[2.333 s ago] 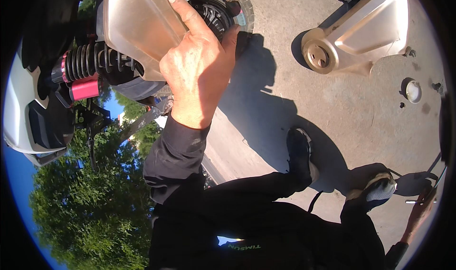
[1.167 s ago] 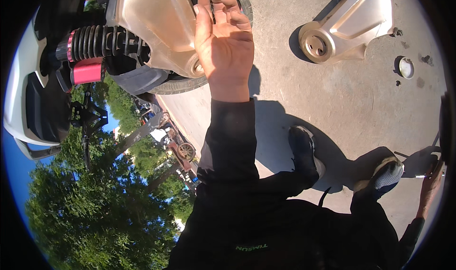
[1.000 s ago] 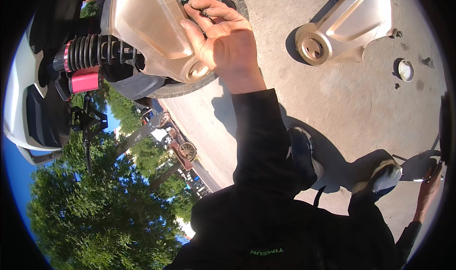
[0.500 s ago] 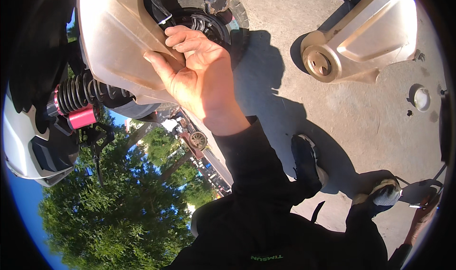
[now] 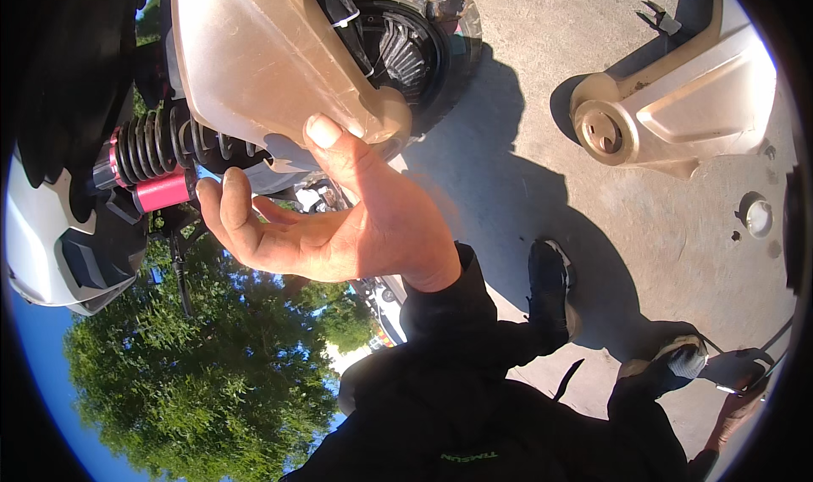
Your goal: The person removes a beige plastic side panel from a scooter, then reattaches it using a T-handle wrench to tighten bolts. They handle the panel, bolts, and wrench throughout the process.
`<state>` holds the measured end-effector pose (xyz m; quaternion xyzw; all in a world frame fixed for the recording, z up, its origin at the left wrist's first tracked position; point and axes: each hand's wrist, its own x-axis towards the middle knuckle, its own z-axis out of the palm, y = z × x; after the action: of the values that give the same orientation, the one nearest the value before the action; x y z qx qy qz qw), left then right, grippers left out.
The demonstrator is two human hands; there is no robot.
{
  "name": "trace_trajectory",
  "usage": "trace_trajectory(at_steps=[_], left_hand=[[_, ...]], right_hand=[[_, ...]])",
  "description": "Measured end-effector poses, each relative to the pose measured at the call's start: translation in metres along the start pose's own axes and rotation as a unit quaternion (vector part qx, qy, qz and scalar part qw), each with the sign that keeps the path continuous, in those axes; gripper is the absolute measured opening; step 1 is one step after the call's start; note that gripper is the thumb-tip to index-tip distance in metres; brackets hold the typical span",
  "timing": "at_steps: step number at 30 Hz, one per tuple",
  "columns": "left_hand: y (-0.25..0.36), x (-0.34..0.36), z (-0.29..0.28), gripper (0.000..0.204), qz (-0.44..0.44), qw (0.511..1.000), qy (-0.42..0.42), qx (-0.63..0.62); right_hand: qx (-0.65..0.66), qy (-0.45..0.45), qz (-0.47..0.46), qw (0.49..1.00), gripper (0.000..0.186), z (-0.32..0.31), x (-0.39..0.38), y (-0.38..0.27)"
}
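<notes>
Beige side cover (image 5: 262, 67) – just above the hand, long axis slanting down toward its thumb | left hand (image 5: 339, 219) – palm open, thumb tip touching cover's lower edge, gripping nothing | right hand (image 5: 741, 401) – low, well apart, grip unclear

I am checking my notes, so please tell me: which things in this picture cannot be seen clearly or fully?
Head view: other hand, cut by the lower right rim; its grip is unreadable.
Raised hand: far fingers hidden behind the near one.
Wheel: partly behind the beige panel.
Loose beige cover: cut by the right rim.
</notes>
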<state>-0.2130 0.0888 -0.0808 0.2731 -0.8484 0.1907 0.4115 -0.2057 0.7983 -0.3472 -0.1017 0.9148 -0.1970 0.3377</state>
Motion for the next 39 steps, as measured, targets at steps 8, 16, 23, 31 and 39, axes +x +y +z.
trace_trajectory(at_steps=[8,16,23,31,39], left_hand=[[-0.030,0.021,-0.008,0.070,-0.058,0.991,-0.116,0.024],[-0.050,0.037,-0.016,0.052,-0.058,0.982,-0.171,-0.047],[-0.060,0.036,-0.007,0.037,-0.015,0.992,-0.123,-0.030],[-0.053,0.024,-0.007,0.061,-0.012,0.996,-0.086,-0.014],[-0.056,0.057,-0.031,0.057,-0.163,0.906,-0.242,-0.308]], right_hand=[[-0.074,0.040,0.017,0.996,0.052,0.000,-0.002,0.006],[-0.040,0.010,0.022,0.999,0.066,-0.024,0.008,-0.015],[-0.006,0.028,-0.059,0.998,0.085,-0.021,0.017,-0.049],[-0.022,0.063,-0.074,0.995,0.093,-0.016,0.017,-0.057],[-0.015,0.063,-0.067,0.996,0.094,-0.020,0.015,-0.066]])
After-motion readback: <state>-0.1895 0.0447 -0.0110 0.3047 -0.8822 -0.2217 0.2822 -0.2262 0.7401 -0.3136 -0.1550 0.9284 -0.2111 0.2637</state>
